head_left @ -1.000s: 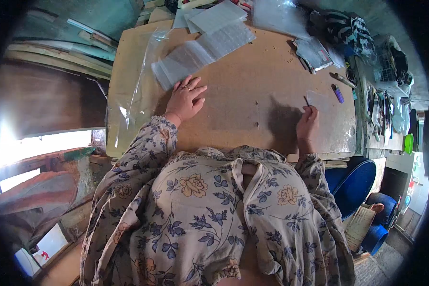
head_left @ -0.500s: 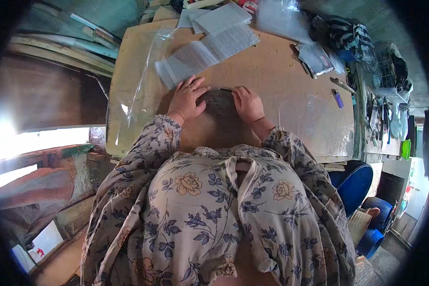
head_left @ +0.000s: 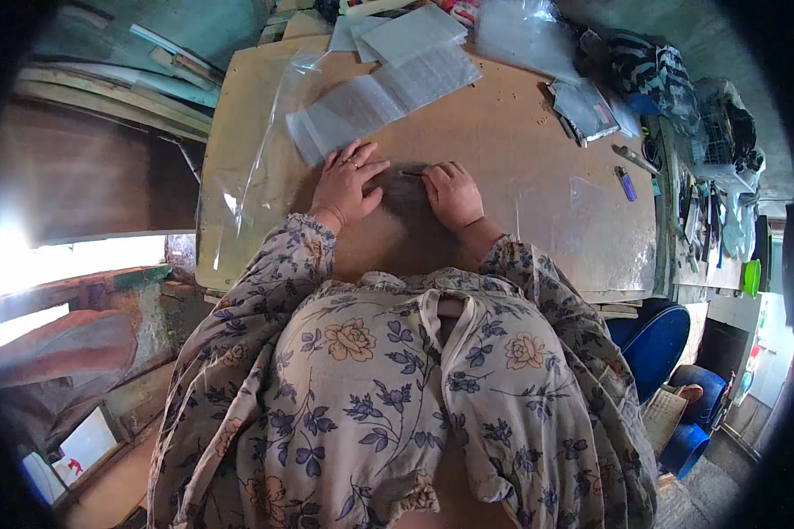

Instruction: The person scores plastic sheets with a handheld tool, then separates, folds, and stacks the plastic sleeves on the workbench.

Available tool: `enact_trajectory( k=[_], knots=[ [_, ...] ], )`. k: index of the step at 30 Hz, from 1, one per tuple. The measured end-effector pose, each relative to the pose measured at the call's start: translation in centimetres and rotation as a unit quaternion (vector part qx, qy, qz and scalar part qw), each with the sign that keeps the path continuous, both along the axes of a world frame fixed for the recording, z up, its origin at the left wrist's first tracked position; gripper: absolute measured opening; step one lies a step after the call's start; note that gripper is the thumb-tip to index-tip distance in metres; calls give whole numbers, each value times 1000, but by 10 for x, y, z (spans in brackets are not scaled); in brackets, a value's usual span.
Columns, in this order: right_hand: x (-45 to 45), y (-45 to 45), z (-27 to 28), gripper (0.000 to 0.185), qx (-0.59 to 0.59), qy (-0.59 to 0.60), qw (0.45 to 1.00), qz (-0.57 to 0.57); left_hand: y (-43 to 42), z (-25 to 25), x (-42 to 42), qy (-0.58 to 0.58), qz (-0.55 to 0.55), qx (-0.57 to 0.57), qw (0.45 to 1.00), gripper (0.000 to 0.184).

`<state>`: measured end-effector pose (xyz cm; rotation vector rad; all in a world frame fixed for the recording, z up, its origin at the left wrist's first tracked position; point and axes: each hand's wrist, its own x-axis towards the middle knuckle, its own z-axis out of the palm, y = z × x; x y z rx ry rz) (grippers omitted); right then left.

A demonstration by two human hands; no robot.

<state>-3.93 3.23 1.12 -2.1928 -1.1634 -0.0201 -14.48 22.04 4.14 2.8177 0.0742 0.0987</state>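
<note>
My left hand (head_left: 350, 183) lies on the brown tabletop (head_left: 512, 115) with its fingers spread, holding nothing. Its fingertips are close to a strip of clear plastic film (head_left: 348, 115). To the right, the fingers of my right hand (head_left: 453, 196) are pinched on a thin dark stick (head_left: 410, 173), whose tip points left toward the other hand. What exactly the stick is stays too small to tell. Between both hands the tabletop bears a dark, worn patch (head_left: 401, 198).
Clear plastic sheets (head_left: 415, 35) lie at the far edge. On the right are a torn grey packet (head_left: 582, 110), a knife-like tool (head_left: 637, 159) and a purple lighter (head_left: 626, 183). Wooden strips (head_left: 115, 93) are stacked at left. Blue barrels (head_left: 657, 344) stand below right.
My right hand has shifted slightly down, and the dark stick now sticks out farther from its fingers. My left hand has stayed in place.
</note>
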Motion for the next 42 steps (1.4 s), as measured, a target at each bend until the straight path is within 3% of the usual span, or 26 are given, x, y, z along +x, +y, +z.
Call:
enact_trajectory(
  k=[4, 28, 31, 33, 37, 39, 42],
  knots=[
    [-1, 0, 1, 11, 37, 3, 999, 6, 0, -1, 0, 4, 7, 5, 1000, 39],
    [-3, 2, 1, 12, 0, 0, 1000, -7, -1, -3, 0, -30, -4, 9, 1000, 39],
    [0, -1, 0, 11, 61, 28, 997, -24, 1, -6, 1, -20, -8, 13, 1000, 39],
    [3, -9, -6, 9, 172, 87, 967, -164, 2, -7, 0, -20, -12, 17, 1000, 40],
    [14, -48, 4, 9, 145, 93, 951, -258, 6, -11, 1, -1, -12, 32, 999, 43],
    [17, -70, 8, 11, 162, 170, 917, -323, 9, -10, 0, -27, -3, 30, 999, 43],
    [23, -105, 1, 13, 193, 113, 906, -360, 6, 5, -2, -52, -28, 73, 996, 45]
  ],
)
